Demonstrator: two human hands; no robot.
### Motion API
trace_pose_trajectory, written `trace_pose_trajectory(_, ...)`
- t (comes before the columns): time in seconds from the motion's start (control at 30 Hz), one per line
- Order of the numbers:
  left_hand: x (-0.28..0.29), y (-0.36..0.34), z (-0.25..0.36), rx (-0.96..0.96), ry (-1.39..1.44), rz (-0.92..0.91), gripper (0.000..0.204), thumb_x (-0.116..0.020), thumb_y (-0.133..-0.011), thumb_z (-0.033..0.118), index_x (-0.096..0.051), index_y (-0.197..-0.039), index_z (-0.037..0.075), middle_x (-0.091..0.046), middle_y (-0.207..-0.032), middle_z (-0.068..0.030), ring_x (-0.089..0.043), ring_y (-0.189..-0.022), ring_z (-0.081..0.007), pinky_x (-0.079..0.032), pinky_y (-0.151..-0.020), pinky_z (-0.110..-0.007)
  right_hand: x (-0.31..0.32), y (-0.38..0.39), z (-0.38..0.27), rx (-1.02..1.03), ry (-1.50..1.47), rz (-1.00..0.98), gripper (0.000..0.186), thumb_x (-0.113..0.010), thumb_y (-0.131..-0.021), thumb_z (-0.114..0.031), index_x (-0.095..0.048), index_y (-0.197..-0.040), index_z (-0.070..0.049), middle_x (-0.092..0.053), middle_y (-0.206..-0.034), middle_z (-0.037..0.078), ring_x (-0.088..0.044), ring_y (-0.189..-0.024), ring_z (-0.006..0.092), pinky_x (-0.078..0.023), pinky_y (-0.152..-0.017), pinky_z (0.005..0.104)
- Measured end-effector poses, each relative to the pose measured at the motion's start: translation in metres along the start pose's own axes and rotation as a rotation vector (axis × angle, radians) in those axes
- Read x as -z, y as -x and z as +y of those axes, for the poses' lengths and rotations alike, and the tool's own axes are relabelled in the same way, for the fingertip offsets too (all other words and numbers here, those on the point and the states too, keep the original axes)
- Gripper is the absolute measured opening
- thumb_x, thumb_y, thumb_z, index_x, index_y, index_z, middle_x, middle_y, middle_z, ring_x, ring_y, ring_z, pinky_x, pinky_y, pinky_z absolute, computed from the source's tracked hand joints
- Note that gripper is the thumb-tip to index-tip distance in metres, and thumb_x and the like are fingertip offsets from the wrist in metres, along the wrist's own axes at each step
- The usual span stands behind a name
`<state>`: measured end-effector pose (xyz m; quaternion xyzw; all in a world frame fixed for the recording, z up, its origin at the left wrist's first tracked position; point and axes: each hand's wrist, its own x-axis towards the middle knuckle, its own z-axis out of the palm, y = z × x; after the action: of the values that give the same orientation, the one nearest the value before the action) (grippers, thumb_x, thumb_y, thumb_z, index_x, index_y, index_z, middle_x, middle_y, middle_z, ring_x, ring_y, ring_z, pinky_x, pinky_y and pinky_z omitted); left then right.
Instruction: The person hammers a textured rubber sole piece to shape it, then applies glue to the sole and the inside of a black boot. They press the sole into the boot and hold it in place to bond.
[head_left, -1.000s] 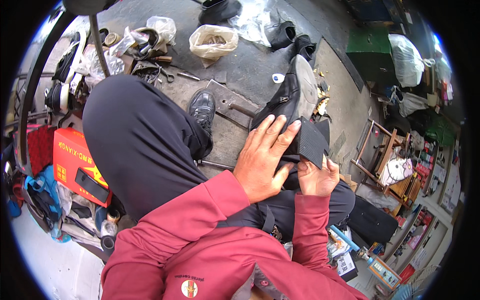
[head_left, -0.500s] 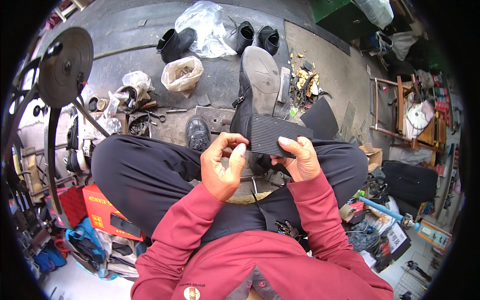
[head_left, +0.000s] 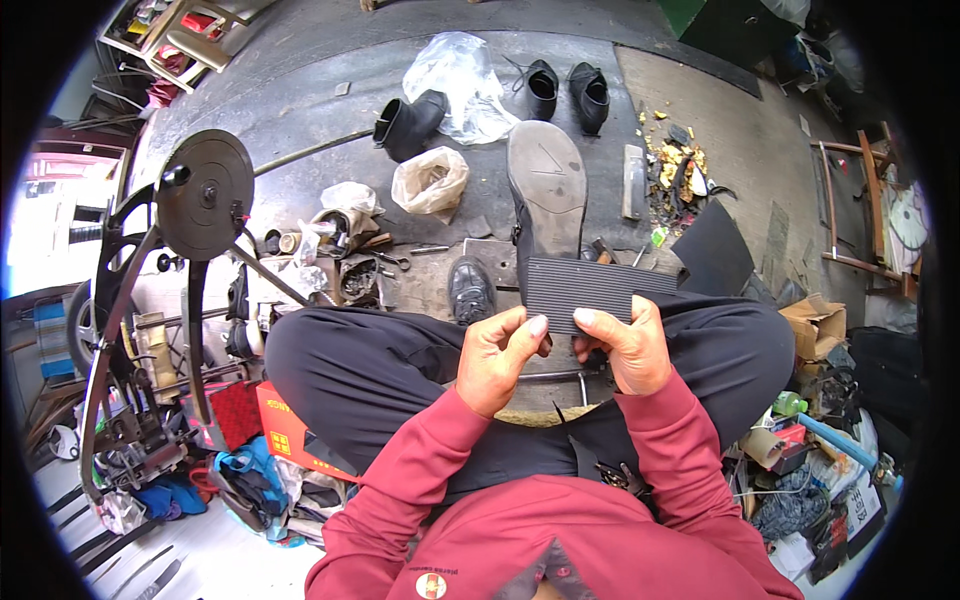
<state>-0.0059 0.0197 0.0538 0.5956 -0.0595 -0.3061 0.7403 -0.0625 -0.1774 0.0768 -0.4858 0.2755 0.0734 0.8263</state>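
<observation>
A black ribbed rubber sheet (head_left: 580,287) is held nearly level in front of me. My right hand (head_left: 638,345) pinches its lower right part, thumb on top. My left hand (head_left: 498,360) is closed at the sheet's lower left corner, thumb along the edge and fingers curled beneath. Just beyond the sheet a black boot (head_left: 548,190) stands with its worn grey sole facing up. The sheet overlaps the heel end of that sole; whether they touch I cannot tell. A flat black piece of sheet material (head_left: 713,250) lies to the right.
At left stands a black machine with a round wheel (head_left: 206,195). Farther off are loose black boots (head_left: 410,125), a clear plastic bag (head_left: 460,85) and an open pale bag (head_left: 430,183). Scraps (head_left: 683,170) litter the floor at right. Pliers (head_left: 393,260) lie left of centre.
My left hand has come onto the sheet's lower left corner. The sheet has turned more level and squarer to me. The whole view has shifted, with surroundings now farther right and lower.
</observation>
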Motion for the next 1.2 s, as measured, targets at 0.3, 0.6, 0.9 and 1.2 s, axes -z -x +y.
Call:
trace_pose_trajectory(0.3, 0.126, -0.142, -0.045, 0.112, -0.314, 0.403, 0.033, -0.059, -0.107, 0.035, -0.077, -0.107, 0.006, -0.076, -0.100, -0.0056, -0.070, -0.091, -0.0144, -0.056, -0.071, -0.032, 0.000, -0.001, -0.006, -0.039, -0.039, -0.013, 0.014, -0.078, -0.093, -0.011, -0.072, -0.094, 0.001, -0.072, -0.085, 0.008, -0.069, -0.070, 0.0159, -0.057, -0.063, 0.0309)
trace_pose_trajectory(0.6, 0.162, -0.244, -0.153, 0.180, -1.006, 0.252, 0.021, -0.075, -0.088, 0.028, -0.084, -0.101, 0.014, -0.080, -0.097, -0.0136, -0.076, -0.096, -0.0333, -0.059, -0.088, -0.043, -0.002, -0.001, -0.011, -0.067, 0.082, -0.020, 0.017, -0.071, -0.090, -0.011, -0.070, -0.091, 0.006, -0.073, -0.085, 0.012, -0.067, -0.070, 0.0170, -0.054, -0.067, 0.0304)
trace_pose_trajectory(0.9, 0.140, -0.284, -0.204, 0.026, -1.128, 0.344, 0.015, -0.076, -0.090, 0.021, -0.072, -0.102, 0.014, -0.076, -0.090, -0.0145, -0.075, -0.089, -0.0368, -0.056, -0.080, -0.050, 0.004, 0.002, -0.009, -0.099, 0.152, 0.062, 0.024, -0.081, -0.081, -0.014, -0.075, -0.091, 0.007, -0.077, -0.086, 0.010, -0.070, -0.078, 0.0181, -0.055, -0.077, 0.0312)
trace_pose_trajectory(1.2, 0.148, -0.303, -0.231, -0.073, -1.316, 0.270, 0.010, -0.074, -0.091, 0.019, -0.066, -0.096, 0.014, -0.068, -0.095, -0.0098, -0.073, -0.085, -0.0329, -0.058, -0.076, -0.046, 0.004, 0.006, -0.011, -0.149, 0.104, 0.104, 0.026, -0.084, -0.079, -0.012, -0.077, -0.094, 0.008, -0.078, -0.090, 0.010, -0.072, -0.081, 0.0178, -0.056, -0.078, 0.0306)
